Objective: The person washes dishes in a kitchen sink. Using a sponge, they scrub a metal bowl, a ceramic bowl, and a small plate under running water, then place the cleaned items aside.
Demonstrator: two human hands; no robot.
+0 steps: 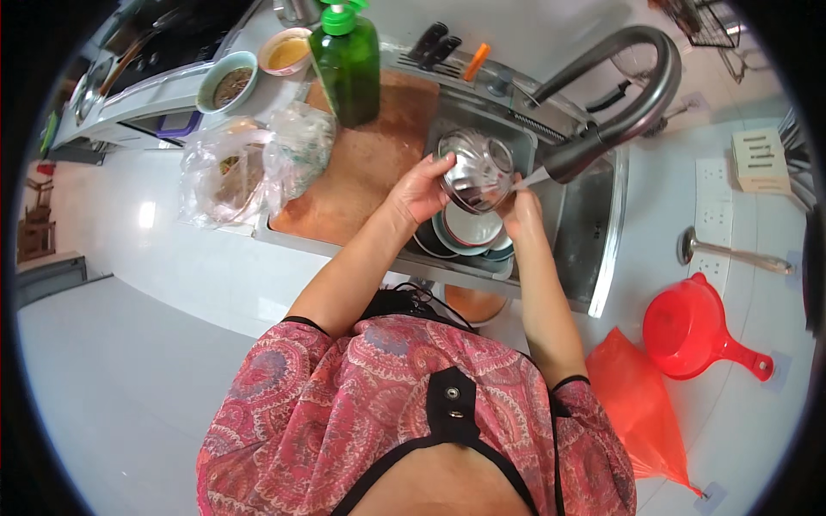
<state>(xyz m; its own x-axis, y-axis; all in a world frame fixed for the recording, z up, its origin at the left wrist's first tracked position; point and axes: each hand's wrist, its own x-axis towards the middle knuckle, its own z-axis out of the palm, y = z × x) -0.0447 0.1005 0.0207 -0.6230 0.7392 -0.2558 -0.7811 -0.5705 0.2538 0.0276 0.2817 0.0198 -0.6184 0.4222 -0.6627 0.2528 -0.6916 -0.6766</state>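
Over the sink (584,232) I hold a shiny metal bowl (477,169), tilted on its side. My left hand (423,187) grips its left edge, thumb on the outer wall. My right hand (519,209) is at its lower right side, its fingers partly hidden behind the bowl. From the dark pull-down faucet (574,151) a stream of water (534,177) runs onto my right hand and the bowl's edge. Beneath my hands, several stacked bowls (474,227) lie in a grey basin (526,138) set in the sink.
Left of the sink lies a wooden cutting board (381,142) bearing a green pump bottle (348,71). Beside it are plastic bags of food (239,168) and two filled bowls, one pale green (227,84). Knives (435,48) stand behind. A red dipper (687,329) and ladle (735,250) hang right.
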